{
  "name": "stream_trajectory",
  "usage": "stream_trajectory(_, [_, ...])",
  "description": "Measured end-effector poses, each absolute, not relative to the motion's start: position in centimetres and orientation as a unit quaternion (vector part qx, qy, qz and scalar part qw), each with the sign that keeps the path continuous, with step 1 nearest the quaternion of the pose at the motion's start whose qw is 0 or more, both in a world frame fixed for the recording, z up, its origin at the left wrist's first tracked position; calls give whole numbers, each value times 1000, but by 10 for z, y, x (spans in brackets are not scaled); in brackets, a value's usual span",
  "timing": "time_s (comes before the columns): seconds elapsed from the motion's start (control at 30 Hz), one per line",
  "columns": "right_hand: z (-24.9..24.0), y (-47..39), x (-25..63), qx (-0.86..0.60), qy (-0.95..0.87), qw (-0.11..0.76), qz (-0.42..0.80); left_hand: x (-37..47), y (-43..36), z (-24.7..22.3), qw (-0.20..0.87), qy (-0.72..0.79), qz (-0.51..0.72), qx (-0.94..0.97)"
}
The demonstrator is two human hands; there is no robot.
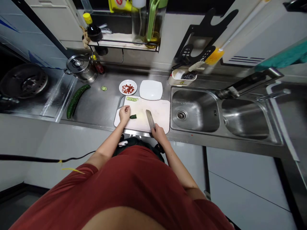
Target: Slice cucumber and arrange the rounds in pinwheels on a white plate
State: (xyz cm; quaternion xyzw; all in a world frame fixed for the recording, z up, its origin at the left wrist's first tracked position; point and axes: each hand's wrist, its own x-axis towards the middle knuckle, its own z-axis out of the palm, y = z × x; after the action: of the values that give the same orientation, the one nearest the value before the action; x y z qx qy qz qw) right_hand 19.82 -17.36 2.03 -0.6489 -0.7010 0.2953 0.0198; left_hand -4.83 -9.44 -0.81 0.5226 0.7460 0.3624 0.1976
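On the steel counter lies a white cutting board (158, 110). My right hand (157, 132) grips a knife (150, 118) by its handle, the blade over the right half of the board. My left hand (125, 114) is over the board's left side, fingers curled and pressed together; whatever they may hold is too small to make out. Just right of it rests a short cucumber piece (133, 117). Several cucumber slices (132, 99) lie in a row at the board's back left edge.
Behind the board stand a plate of chopped red pieces (128, 87) and a white plate (151, 90). A long cucumber (76, 101), slices (104, 88) and a steel pot (81, 68) are at left. The sink (195, 110) borders the right.
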Motion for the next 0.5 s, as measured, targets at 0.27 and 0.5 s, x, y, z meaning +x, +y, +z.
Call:
stream_trajectory(0.27, [19, -180, 192, -641, -707, 11, 297, -50, -132, -12, 173, 671, 361, 624])
stream_trajectory(0.5, [22, -182, 188, -642, -710, 0, 289, -49, -141, -15, 187, 604, 349, 692])
